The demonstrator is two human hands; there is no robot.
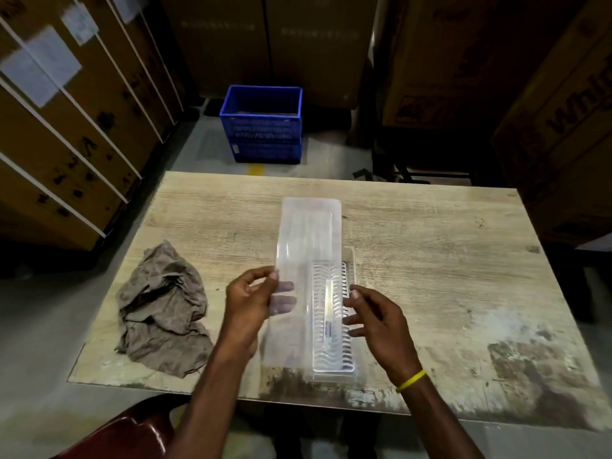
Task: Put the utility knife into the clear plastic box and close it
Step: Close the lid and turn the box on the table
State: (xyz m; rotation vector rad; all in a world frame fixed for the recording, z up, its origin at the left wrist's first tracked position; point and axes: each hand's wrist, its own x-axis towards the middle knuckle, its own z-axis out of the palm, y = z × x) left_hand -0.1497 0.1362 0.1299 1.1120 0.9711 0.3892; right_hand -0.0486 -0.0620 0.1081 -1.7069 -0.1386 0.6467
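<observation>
A long clear plastic box (pixel 334 366) with a ribbed floor lies on the wooden table (pixel 430 243), near its front edge. Inside the box a small dark item (pixel 328 331) shows faintly; I cannot tell whether it is the utility knife. Its clear lid (pixel 308 233) is raised and tilted, overlapping the box's left side and far end. My left hand (pixel 255 299) pinches the lid's left edge, fingers showing through the plastic. My right hand (pixel 374 316) rests its fingertips on the box's right rim, and a yellow band circles that wrist.
A crumpled grey-brown cloth (pixel 162 309) lies on the table's left side. Beyond the table a blue plastic crate (pixel 261 124) stands on the floor. Stacked cardboard cartons (pixel 66 120) wall in the left, back and right. A dark red chair (pixel 132 432) is at the bottom.
</observation>
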